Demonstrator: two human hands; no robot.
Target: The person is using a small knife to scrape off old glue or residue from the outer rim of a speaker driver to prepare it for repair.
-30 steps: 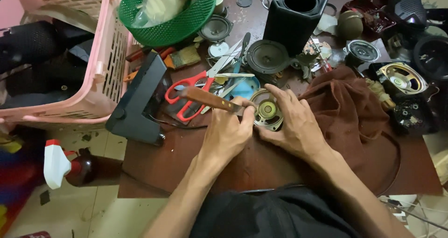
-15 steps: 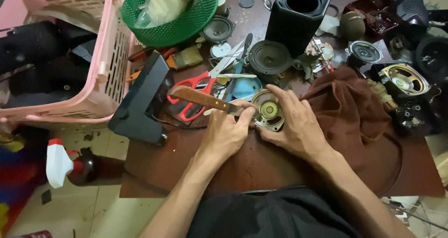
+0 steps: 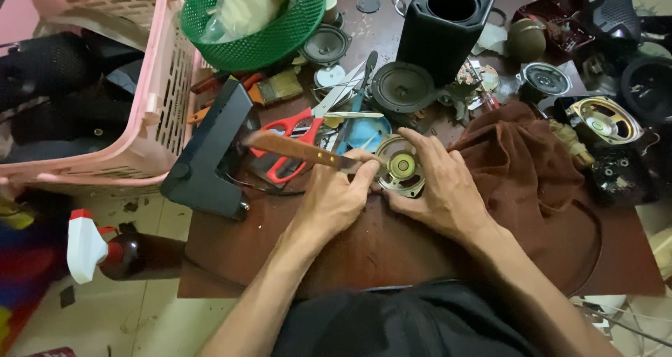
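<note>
Landmark for all positions: the small speaker driver (image 3: 401, 166) held at the table's middle.

Far left of the driver, a pink slatted basket (image 3: 105, 84) is seen over the table edge, dark items inside. Below it, on the floor, a brown spray bottle with a white trigger head and red collar (image 3: 98, 248) is noted; no label can be made out. Up and left of the driver, a green mesh basket (image 3: 252, 21) holds a clear plastic bag of pale material. Just left of the driver lie a black angled housing (image 3: 206, 157) and red-handled scissors (image 3: 294, 136).

The left hand (image 3: 336, 199) is closed around a wooden-handled knife (image 3: 301, 150), its blade end brought to the driver's rim. The right hand (image 3: 437, 185) is wrapped on the driver's right side, fingers curled over the frame, pinning it to the table (image 3: 392, 252).

Progress, as judged: the driver is already free of any cabinet and its bare metal frame is exposed — the cone appears mostly gone, though this is not certain. Work at the rim is in hand; nothing shows it finished.

Above the driver stands a black open-topped speaker cabinet (image 3: 448, 24). To the right, a brown cloth (image 3: 532, 182) is spread; beyond it, further loose drivers — one gold-coloured oval (image 3: 605, 122).
</note>
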